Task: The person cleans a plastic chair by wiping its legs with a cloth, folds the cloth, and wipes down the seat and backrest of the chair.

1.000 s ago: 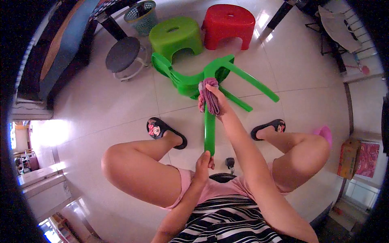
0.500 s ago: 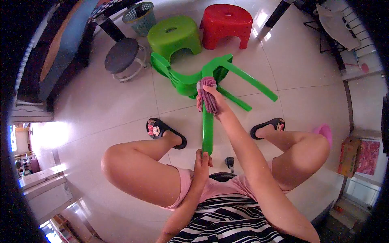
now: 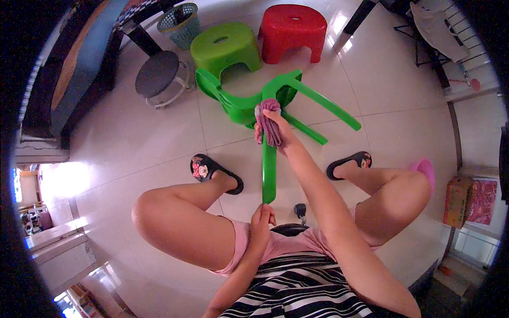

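A green plastic chair (image 3: 236, 108) lies tipped over on the floor in front of me, one chair leg (image 3: 269, 177) pointing towards my lap. My right hand (image 3: 273, 119) is closed on a folded purple-pink cloth (image 3: 271, 132), pressed around the upper part of that leg. At the leg's near end, my left hand (image 3: 261, 218) has its fingers curled, the fingertips against the tip. Two more legs stick out to the right. The cloth hides part of the leg.
Behind the chair stand a lighter green stool (image 3: 225, 46) and a red stool (image 3: 293, 32). A round grey stool (image 3: 157, 74) and a plastic basket (image 3: 180, 26) are at the back left. A cardboard box (image 3: 457, 204) sits at the right, and a black caster (image 3: 300, 210) shows below me.
My left hand has slid slightly down towards me, showing more of the leg's end. The right hand keeps the cloth at nearly the same spot. The view has shifted slightly.
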Motion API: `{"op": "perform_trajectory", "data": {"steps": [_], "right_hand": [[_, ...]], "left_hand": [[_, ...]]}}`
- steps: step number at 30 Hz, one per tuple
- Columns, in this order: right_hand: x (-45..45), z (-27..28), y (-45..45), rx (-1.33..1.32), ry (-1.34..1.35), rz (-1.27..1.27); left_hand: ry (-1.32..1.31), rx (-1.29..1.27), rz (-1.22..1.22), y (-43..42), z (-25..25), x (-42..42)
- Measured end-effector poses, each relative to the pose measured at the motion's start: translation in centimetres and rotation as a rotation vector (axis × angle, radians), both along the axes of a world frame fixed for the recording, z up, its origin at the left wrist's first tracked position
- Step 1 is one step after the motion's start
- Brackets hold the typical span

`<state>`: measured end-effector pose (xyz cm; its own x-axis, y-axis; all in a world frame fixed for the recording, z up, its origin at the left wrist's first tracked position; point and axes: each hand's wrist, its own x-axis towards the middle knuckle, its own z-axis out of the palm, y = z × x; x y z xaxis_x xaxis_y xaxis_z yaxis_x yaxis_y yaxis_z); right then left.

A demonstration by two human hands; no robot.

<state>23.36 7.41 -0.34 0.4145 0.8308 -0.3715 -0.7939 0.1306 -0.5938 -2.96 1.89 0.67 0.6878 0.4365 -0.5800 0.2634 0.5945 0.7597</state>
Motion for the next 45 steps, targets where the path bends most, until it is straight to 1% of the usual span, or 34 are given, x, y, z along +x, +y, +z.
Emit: {"op": "perform_trajectory", "data": {"steps": [2, 5, 10, 17, 20, 26, 31, 35, 38, 45], "right_hand": [[-0.1, 0.4, -0.1, -0.008, -0.042, -0.002], [-0.1, 0.0, 0.0, -0.001, -0.03, -0.015], [-0.1, 0.0, -0.1, 0.005, 0.015, -0.012], [-0.5, 0.2, -0.1, 0.029, 0.078, -0.044], [-0.5, -0.6, -0.3, 0.051, 0.154, -0.035], [-1.1, 0.0, -0.7, 0.064, 0.142, -0.043], [-2.4, 0.2, -1.2, 0.077, 0.188, -0.052], [-3.8, 0.1, -1.7, 0.107, 0.203, -0.058], [-4.6, 1.0, -2.2, 0.066, 0.218, -0.076], [-5.6, 0.3, -2.7, 0.091, 0.259, -0.076]], "left_hand": [[-0.001, 0.028, 0.01, 0.0, 0.3, 0.2], [-0.01, 0.033, 0.034, -0.2, 0.3, 0.4], [-0.022, 0.007, 0.023, -0.2, -0.2, 0.2], [-0.028, 0.007, 0.07, -0.4, -0.9, 0.3], [-0.038, 0.028, 0.085, -0.6, -1.1, 0.3], [-0.031, 0.021, 0.085, -0.7, -1.1, 0.4], [-0.052, 0.035, 0.118, -0.8, -1.4, 0.3], [-0.017, 0.066, 0.108, -0.6, -1.5, 0.2], [-0.015, 0.059, 0.094, -0.5, -1.4, 0.2], [-0.02, 0.048, 0.084, -0.5, -1.0, 0.3]]}}
